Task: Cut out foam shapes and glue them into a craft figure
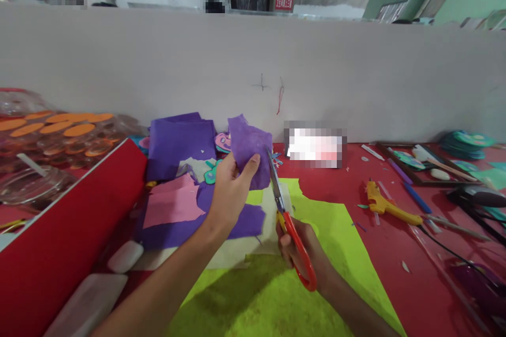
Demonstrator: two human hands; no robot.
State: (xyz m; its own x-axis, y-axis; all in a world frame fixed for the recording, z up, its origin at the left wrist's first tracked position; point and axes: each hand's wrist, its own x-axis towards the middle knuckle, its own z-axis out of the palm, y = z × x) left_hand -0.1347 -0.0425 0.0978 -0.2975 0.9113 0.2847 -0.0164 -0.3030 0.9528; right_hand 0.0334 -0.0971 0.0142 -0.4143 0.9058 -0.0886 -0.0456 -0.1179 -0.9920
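Observation:
Above the middle of the table, my left hand (233,187) pinches a piece of purple felt (251,147) between thumb and fingers. My right hand (302,242) is closed around red-handled scissors (294,237). Their blades point up and meet the felt's right edge; whether they are cutting into it I cannot tell. Beneath both hands lies a yellow-green sheet (332,226). Left of the felt are pink felt pieces (174,202), a folded purple sheet (182,142), and small teal (211,172) and pink (223,142) cut-out shapes.
A yellow glue gun (389,205) with a cord lies on the right of the red table. Behind it is a dark tray (422,163) with small parts. A red board (90,221) stands at left, before clear jars with orange tops (63,124). A pale partition (177,63) closes the back.

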